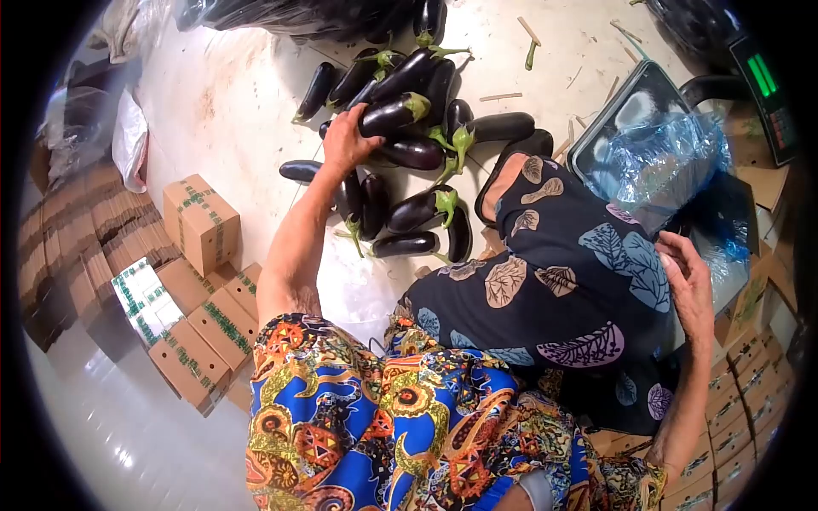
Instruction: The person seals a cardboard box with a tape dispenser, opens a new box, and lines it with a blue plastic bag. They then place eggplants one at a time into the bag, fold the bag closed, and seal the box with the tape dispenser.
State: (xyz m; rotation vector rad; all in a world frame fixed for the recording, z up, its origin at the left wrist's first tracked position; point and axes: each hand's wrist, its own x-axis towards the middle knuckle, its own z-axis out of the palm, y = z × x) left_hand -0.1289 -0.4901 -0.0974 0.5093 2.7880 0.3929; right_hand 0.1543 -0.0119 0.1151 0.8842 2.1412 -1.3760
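My left hand (348, 143) reaches into a pile of dark purple eggplants and is closed around the blunt end of one eggplant (390, 115), its green cap pointing right. Other eggplants lie around it on the floor, among them a long one (503, 127) to the right and a plump one (416, 212) nearer me. My right hand (687, 277) rests beside my knee in the dark leaf-print trousers (554, 281), fingers loosely bent, with nothing visible in it. Close to that hand, a clear blue plastic bag (660, 162) lies on the scale's metal tray (637, 89).
The scale's display (761, 75) glows green at the right edge. Cardboard boxes (201, 223) and stacked flat cartons (102, 204) stand on the left. More cartons (741, 409) are at lower right. A dark plastic bag (298, 17) lies behind the pile; stem scraps dot the floor.
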